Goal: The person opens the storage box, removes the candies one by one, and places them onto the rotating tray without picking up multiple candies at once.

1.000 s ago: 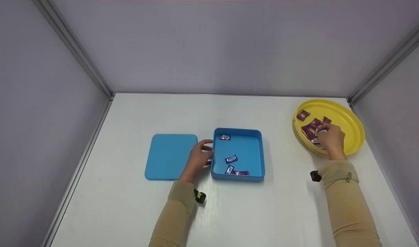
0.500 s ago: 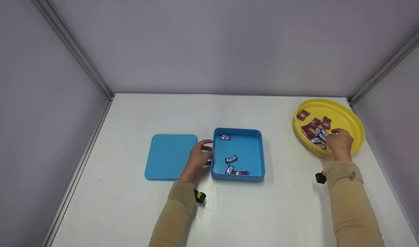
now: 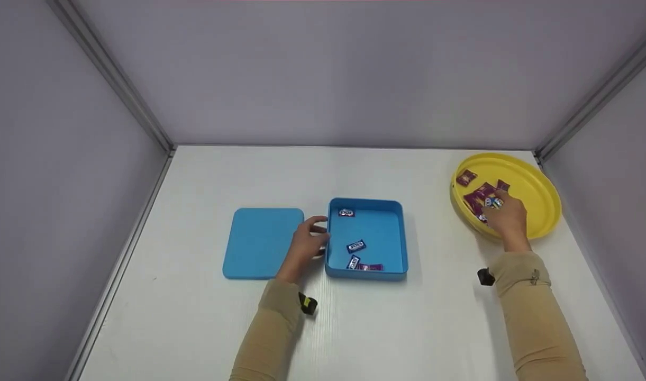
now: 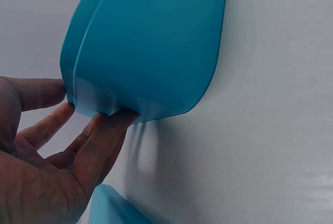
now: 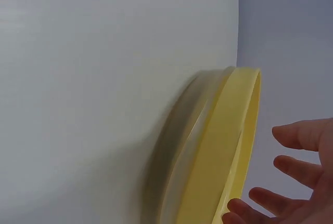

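Observation:
An open blue box stands mid-table with several wrapped candies inside. Its flat blue lid lies just to its left. My left hand rests against the box's left wall. In the left wrist view its straight fingers and thumb touch a corner of the box. At the far right my right hand hovers over a yellow round tray, fingertips among purple and blue candies. In the right wrist view that hand is spread beside the tray's rim and holds nothing visible.
The white table is walled by grey panels on the left, back and right. The yellow tray sits in the back right corner, close to the right wall. A corner of the lid shows under my left palm.
My right hand slid right across the tray, then came back left over the candy pile. The left hand and the box have stayed put.

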